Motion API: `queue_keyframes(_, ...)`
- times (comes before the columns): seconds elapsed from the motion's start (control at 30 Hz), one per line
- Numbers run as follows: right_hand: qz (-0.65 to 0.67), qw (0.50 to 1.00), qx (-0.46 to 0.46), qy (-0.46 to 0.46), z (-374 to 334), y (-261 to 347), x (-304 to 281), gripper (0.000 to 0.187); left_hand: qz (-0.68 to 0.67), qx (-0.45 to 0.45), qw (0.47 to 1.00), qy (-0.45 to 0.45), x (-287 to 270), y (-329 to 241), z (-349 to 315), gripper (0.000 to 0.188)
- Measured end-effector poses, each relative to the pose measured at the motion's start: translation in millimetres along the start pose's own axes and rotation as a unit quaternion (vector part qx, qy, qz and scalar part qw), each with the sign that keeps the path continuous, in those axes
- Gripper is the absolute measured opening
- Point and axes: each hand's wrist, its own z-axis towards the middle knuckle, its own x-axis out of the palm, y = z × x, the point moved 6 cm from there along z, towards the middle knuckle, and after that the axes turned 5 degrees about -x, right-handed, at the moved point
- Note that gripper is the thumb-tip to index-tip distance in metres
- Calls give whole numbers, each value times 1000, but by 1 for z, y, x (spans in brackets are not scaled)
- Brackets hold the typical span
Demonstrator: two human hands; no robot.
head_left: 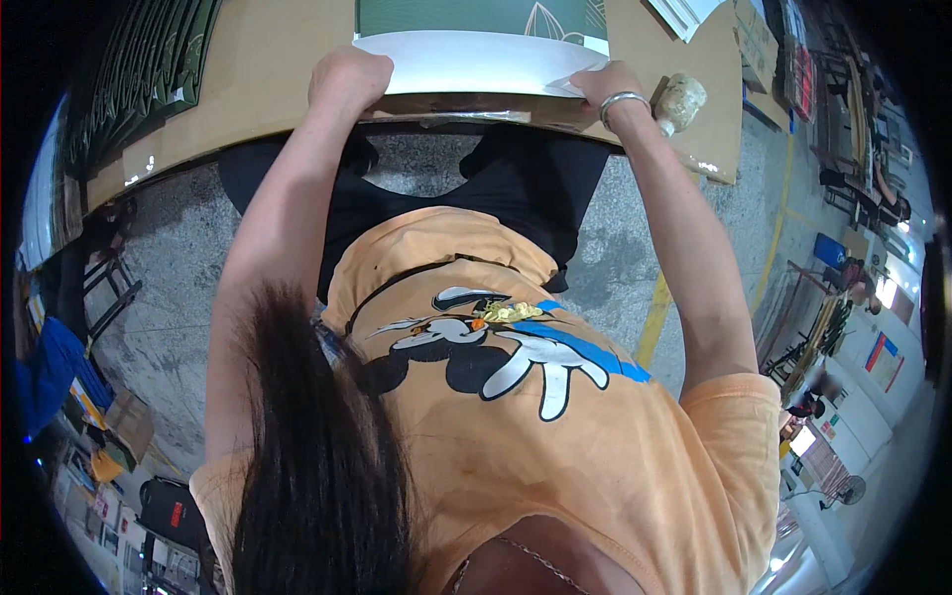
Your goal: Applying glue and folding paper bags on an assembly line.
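Observation:
A green printed piece of card or carton (446, 18) lies at the far side of the table, with pale line drawings on it. Its white flap (476, 61) faces me along the near table edge. At the flap's left end, my left hand (352, 79) is closed with its fingers curled on the edge. My right hand (610, 87), with a silver bangle at the wrist, pinches the flap's right corner, where the white surface creases. Most fingertips are hidden from view.
A stained whitish bottle-like object (682, 102) rests right of my right hand. Several dark green folded pieces (149, 84) stand stacked at the left of the cardboard-covered table (263, 59). White sheets (684, 14) lie at the far right. A person (883, 203) is in the background.

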Motion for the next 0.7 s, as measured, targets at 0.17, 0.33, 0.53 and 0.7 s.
queue_keyframes(0.17,-14,991,-4,-136,-33,18,-9,35,-31,31,996,-78,-7,0,-30,34)
queue_keyframes(0.33,-7,990,26,-135,-25,16,-2,33,-31,1,997,-68,-8,-3,-29,34)
queue_keyframes(0.53,28,992,23,-119,-7,-10,10,37,-43,-2,997,-60,-2,9,-16,37)
queue_keyframes(0.7,45,995,20,-82,14,-20,16,51,-43,-40,998,8,5,17,14,34)
